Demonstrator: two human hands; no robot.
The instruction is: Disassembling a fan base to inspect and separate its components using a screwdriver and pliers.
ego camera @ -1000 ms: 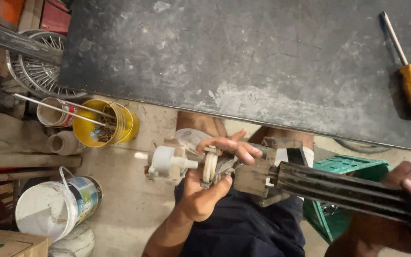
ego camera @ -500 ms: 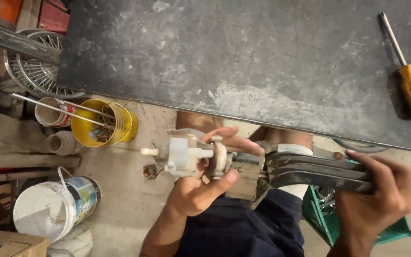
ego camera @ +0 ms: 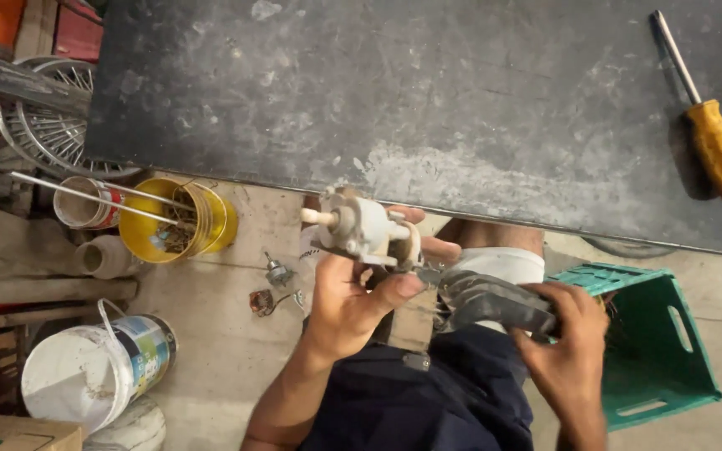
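The left hand (ego camera: 353,305) has turned the white motor part (ego camera: 361,230) upward toward the bench (ego camera: 428,100), while the right hand (ego camera: 566,342) slid down the dark grille (ego camera: 495,302), closer in.

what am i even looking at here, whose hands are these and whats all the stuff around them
This is one picture from a camera worn on a person's head, looking down past the edge of a dark workbench at their own two bare hands and lap.

The left hand grips a small grey-white motor-like part with a short shaft sticking out to the left. The right hand closes around the dark handles of a plier-like tool that meets that part.

On the bench lies a yellow-handled screwdriver. On the floor stand a yellow tin with metal rods in it, a white bucket, a green plastic crate and a few small loose parts.
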